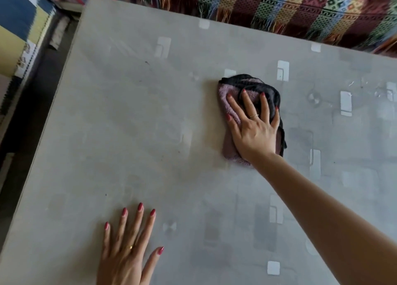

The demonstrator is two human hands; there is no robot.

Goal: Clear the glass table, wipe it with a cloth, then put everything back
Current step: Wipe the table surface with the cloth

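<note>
We are pressing our right hand (254, 130), fingers spread flat, on the folded pink and black cloth (251, 104) lying mid-way across the glass table (129, 123). Our left hand (129, 248) is resting flat near the front edge, fingers straight, holding nothing.

Glass table (133, 117) open to my left and ahead of the cloth (249, 87); nothing stands on that stretch, so a sweep passes there. My left hand (126, 250) lies flat near the near edge, fingers spread, blocking a pull straight back on that side. My right hand (253, 130) presses flat on the cloth mid-table. Far edge is hemmed by a fringed blanket (279, 9); left edge drops off to the floor (28, 117).
</note>
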